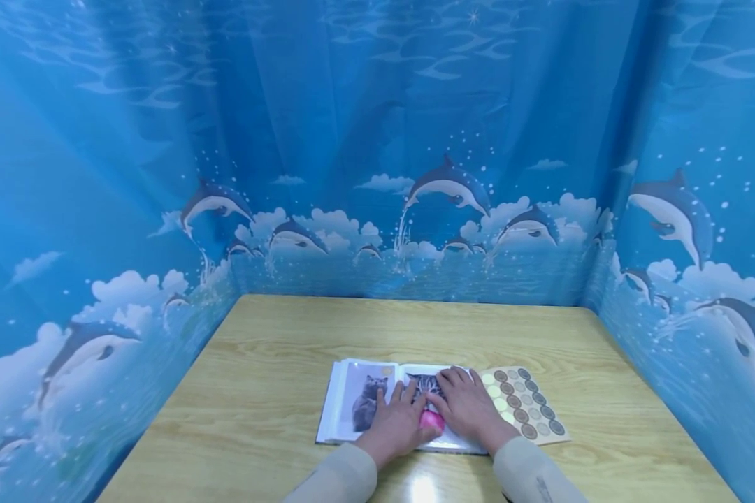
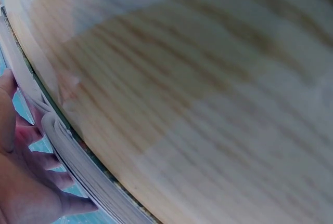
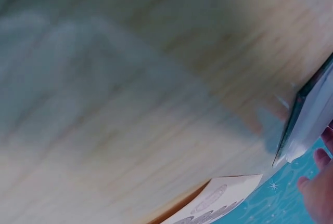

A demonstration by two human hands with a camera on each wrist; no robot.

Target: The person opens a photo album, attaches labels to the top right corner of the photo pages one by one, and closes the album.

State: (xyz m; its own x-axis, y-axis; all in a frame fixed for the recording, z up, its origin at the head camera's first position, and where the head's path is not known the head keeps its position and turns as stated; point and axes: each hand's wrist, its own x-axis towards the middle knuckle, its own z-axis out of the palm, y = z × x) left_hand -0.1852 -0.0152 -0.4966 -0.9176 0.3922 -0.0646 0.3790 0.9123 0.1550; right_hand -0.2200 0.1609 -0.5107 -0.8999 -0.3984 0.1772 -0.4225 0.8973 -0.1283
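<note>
A book (image 1: 336,412) with cat pictures lies spread out on the table. A grey cat (image 1: 366,405) fills much of its left page, and a striped cat's face (image 1: 423,383) shows on the right one. Fingers spread, my left hand (image 1: 398,423) rests across the middle of the book. My right hand (image 1: 468,405) lies flat on the right page, covering part of the striped cat. Between the two thumbs is a bright pink patch (image 1: 432,421), partly hidden by the left hand. In the left wrist view the book's thick page edges (image 2: 86,169) show beside the fingers.
Just right of the book, a sheet of round stickers (image 1: 528,405) in yellow, brown and grey reaches under or against its edge. The wooden table (image 1: 258,391) bears both. Blue dolphin-print curtains (image 1: 352,140) stand behind the table and along its sides.
</note>
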